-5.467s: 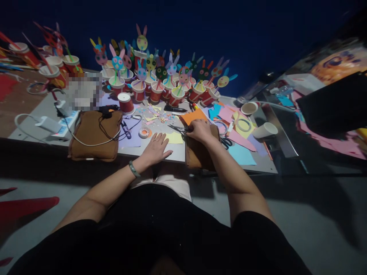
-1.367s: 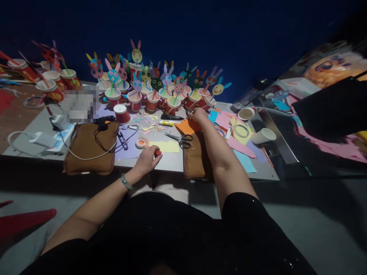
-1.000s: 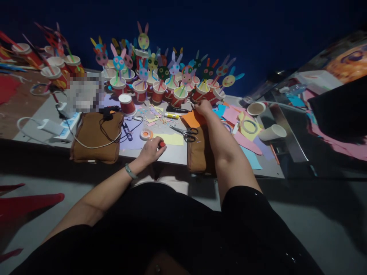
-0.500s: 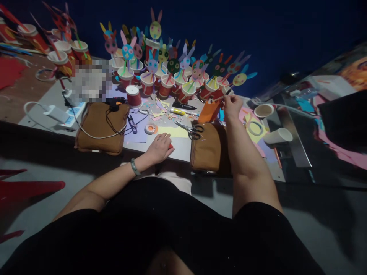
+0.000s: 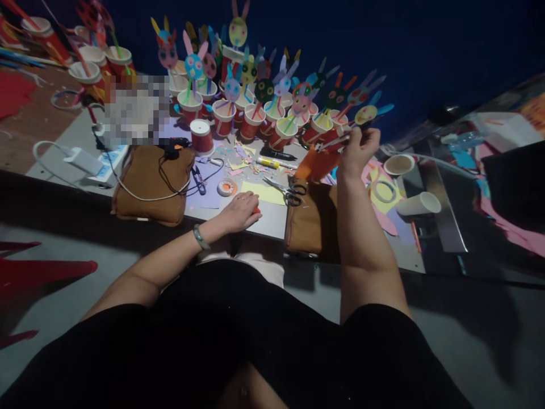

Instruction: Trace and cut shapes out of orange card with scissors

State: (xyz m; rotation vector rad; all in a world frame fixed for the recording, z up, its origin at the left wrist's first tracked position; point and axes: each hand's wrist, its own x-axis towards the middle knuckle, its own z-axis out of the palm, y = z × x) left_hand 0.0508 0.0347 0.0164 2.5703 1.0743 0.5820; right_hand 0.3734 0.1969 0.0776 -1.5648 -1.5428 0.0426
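Observation:
My left hand (image 5: 242,211) rests at the table's front edge, fingers curled over a small orange-red piece (image 5: 256,210) that is mostly covered. My right hand (image 5: 361,149) is raised at the right, its fingers pinched together by the cup rabbits. Something thin and dark shows at these fingers, too blurred to name. Just left of that wrist is an orange paper sheet (image 5: 315,163). Black-handled scissors (image 5: 293,192) lie between my hands, partly on a brown cushion (image 5: 313,221). Close to my left hand are a tape roll (image 5: 227,187) and a yellow paper sheet (image 5: 264,193).
Several red paper cups with paper rabbit heads (image 5: 283,132) crowd the back. An upside-down cup (image 5: 201,137) stands before them, near paper scraps, a marker (image 5: 277,154) and thread snips (image 5: 198,179). Cables cross another brown cushion (image 5: 153,184). White cups (image 5: 419,203) and tape (image 5: 384,192) lie right.
My right hand has moved up and to the right, toward the rabbit cups. The orange paper sits at a different tilt. My left hand stays in place; the view has shifted slightly.

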